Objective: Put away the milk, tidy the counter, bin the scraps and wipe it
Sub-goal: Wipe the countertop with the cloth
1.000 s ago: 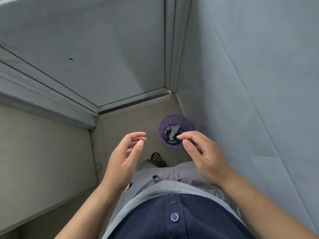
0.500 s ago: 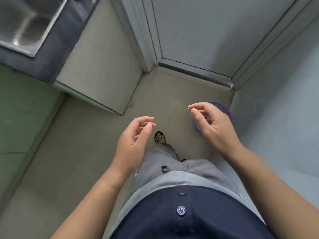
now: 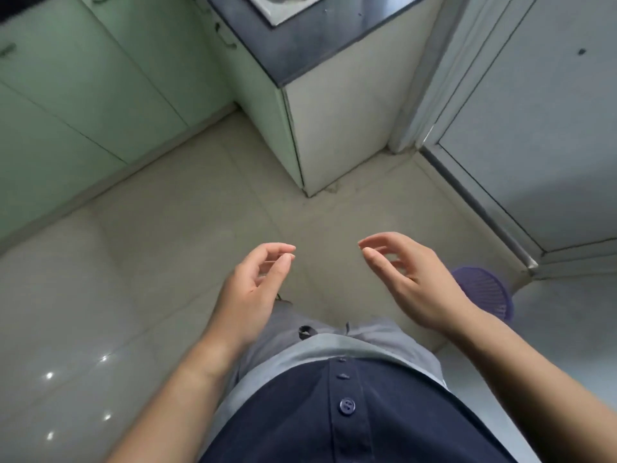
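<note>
My left hand (image 3: 253, 289) and my right hand (image 3: 410, 282) hang in front of my body over the tiled floor, both empty with fingers loosely curled and apart. A purple mesh waste basket (image 3: 484, 292) stands on the floor at the right, partly hidden behind my right wrist; its contents are out of sight. The dark counter (image 3: 310, 48) with the edge of a steel sink (image 3: 283, 8) runs along the top of the view. No milk or cloth is in view.
Pale green cabinet doors (image 3: 83, 95) line the left under the counter. The counter's white end panel (image 3: 344, 118) juts into the floor. A grey door (image 3: 534, 128) with a metal threshold fills the right. Beige floor tiles (image 3: 167, 262) spread between them.
The view has swung left, away from the basket in the corner toward the counter and cabinets. The basket has slid to the right edge behind my right wrist. Both hands stay empty.
</note>
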The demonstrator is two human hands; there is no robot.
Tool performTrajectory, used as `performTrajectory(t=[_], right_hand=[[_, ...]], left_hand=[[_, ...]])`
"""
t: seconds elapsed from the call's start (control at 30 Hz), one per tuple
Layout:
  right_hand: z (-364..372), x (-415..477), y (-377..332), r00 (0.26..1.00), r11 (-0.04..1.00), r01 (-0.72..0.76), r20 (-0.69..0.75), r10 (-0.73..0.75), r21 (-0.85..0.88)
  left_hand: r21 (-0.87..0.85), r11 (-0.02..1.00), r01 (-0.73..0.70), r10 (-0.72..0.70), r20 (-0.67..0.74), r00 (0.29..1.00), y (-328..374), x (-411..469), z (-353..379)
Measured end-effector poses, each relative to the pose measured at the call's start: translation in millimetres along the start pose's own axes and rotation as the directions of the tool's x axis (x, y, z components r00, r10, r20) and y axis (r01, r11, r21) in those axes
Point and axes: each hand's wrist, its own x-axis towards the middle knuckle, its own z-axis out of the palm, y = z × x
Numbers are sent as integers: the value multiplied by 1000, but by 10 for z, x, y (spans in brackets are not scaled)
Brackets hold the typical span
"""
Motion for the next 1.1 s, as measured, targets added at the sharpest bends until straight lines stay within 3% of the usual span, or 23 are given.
performTrajectory(t=[0.13, 0.37, 0.7, 0.97, 1.1], right_hand=[[529, 509, -466, 991, 993, 87, 105, -78, -76], [1462, 1424, -1363, 982, 985, 142, 136, -128, -102], [2215, 2543, -2087, 940, 968, 216, 297, -170, -128], [2636, 4079, -2605, 904, 945, 299, 357, -236, -132], [2746, 5105, -3127, 872, 923, 372, 375, -314, -94]], left_hand=[[-45, 999, 23, -27, -83, 996, -206, 199, -748], [-87, 996, 24, -39, -176, 984, -420, 634, -2071], [-182, 981, 62, -114, -293, 949, -747, 1160, -3086], [-158, 985, 67, -119, -350, 929, -639, 2400, -3986], [-68, 996, 51, -74, -415, 907, -350, 3166, -4560]])
